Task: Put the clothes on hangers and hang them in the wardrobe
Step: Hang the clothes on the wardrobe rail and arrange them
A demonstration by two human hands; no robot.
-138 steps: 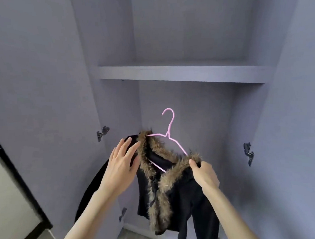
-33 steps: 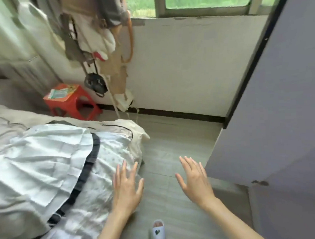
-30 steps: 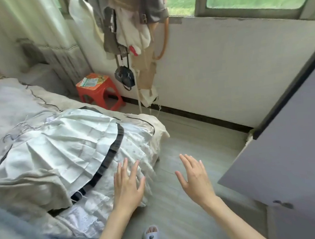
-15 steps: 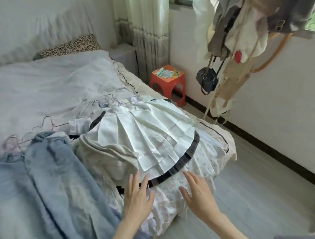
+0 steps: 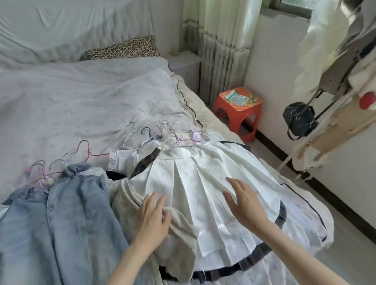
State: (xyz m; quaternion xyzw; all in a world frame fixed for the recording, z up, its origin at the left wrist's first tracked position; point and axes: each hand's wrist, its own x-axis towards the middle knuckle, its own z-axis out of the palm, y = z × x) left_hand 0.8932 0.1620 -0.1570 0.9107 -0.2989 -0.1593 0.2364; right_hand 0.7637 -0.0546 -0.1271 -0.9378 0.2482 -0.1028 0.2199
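A white pleated dress (image 5: 191,175) with a dark hem band lies on the bed (image 5: 70,110), over a cream garment (image 5: 177,242). Light blue jeans (image 5: 55,227) lie to its left. Several wire hangers, pink ones (image 5: 58,165) by the jeans and pale ones (image 5: 160,133) above the dress, rest on the bed. My left hand (image 5: 153,219) hovers over the dress's left edge with fingers spread, holding nothing. Over the pleats further right, my right hand (image 5: 244,202) is spread and empty too. The wardrobe is out of view.
An orange stool (image 5: 237,108) stands between the bed and the curtain (image 5: 224,30). Hanging clothes and a small black bag (image 5: 300,119) crowd the right side. A leopard-print pillow (image 5: 124,48) lies at the bed's head. Bare floor runs along the bed's right.
My view has swung from the open wardrobe and the fur-collared black coat round to the bed. Both empty hands have come forward over the white dress.
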